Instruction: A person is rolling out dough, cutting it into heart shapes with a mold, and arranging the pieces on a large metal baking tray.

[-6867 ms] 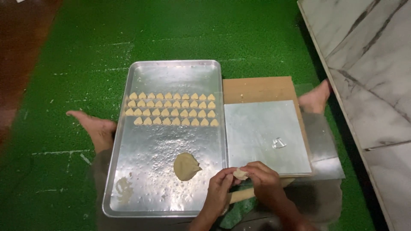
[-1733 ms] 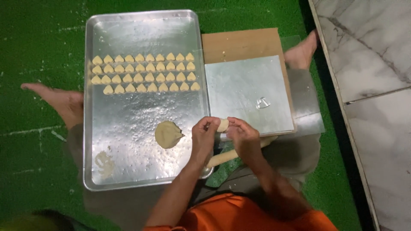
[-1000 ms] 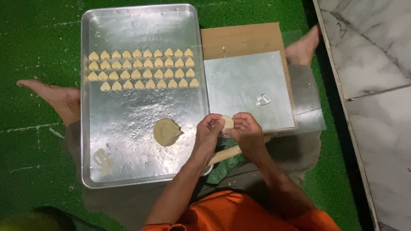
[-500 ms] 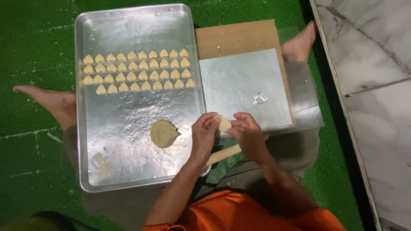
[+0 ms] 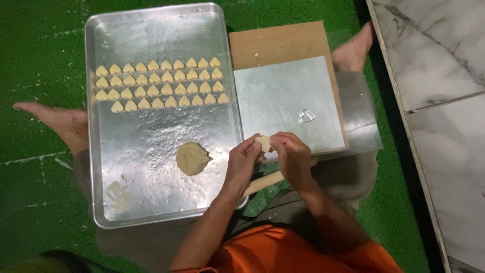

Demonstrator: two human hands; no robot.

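Two hands, left hand (image 5: 241,164) and right hand (image 5: 293,156), pinch a dough piece (image 5: 262,143) above green matting (image 5: 40,45).

Large rectangular metal baking tray (image 5: 161,202), laid on green mat (image 5: 40,40). Four rows of small heart-shaped dough pieces (image 5: 160,85) across upper half of tray. Flattened lump of dough (image 5: 192,158) near tray's middle, apart from rows. Brown board (image 5: 278,43) just right of tray; square silver sheet (image 5: 288,101) upon it. Clear heart-shaped cutter (image 5: 306,116) on sheet. Wooden rolling pin (image 5: 262,183), partly hidden. Marble slabs (image 5: 434,60) at right edge.
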